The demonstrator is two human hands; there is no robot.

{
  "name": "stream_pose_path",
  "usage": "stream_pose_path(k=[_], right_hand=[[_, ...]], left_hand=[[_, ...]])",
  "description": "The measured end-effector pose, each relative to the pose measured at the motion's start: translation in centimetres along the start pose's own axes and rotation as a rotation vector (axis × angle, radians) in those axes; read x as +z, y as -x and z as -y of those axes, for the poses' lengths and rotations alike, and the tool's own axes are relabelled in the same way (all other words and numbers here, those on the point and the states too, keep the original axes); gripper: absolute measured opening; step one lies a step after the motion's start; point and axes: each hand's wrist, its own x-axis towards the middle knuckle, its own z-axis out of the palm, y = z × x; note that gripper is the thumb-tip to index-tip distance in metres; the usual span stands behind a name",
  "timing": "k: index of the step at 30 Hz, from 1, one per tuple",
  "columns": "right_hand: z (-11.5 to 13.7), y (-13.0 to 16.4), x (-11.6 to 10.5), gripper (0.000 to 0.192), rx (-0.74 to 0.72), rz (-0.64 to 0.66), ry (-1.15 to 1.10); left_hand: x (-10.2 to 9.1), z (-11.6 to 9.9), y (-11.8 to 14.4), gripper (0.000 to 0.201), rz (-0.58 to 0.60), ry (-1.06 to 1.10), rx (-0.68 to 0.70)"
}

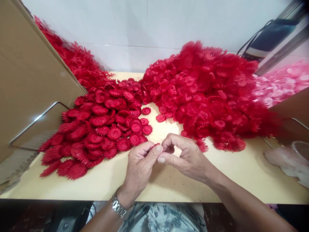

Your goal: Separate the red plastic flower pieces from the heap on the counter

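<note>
My left hand [139,165], with a metal watch [118,203] on its wrist, is closed in a pinch above the table's near part. A sliver of a red petal disc [155,145] shows between its fingers; the rest is hidden. Against the left thumb tip, my right hand [189,156] is also closed, thumb and forefinger pinched together. What lies between those two right fingertips is too small to make out. To the left spreads a heap of cupped red petal discs [101,129]. A taller heap of fringed red petal discs [205,87] rises on the right.
Cardboard panels [31,64] flank the pale tabletop [96,185], with a bent metal wire [36,120] at the left. Star-shaped red pieces [77,62] lie at the back left. Pink petals [285,82] and a dark object with a cord [270,38] are at the right.
</note>
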Motion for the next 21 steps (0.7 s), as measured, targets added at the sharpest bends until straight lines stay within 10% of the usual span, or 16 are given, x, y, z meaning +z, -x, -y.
stream_pose_path(k=[9,21], right_hand=[[-0.7,-0.1,-0.5,0.009,-0.091,0.0,0.155],[-0.5,0.1,0.0,0.01,-0.128,-0.175,0.218]], left_hand=[[-0.8,-0.4,0.5,0.031,0.145,-0.133,0.009],[0.5,0.0,1.1,0.031,-0.083,0.041,-0.008]])
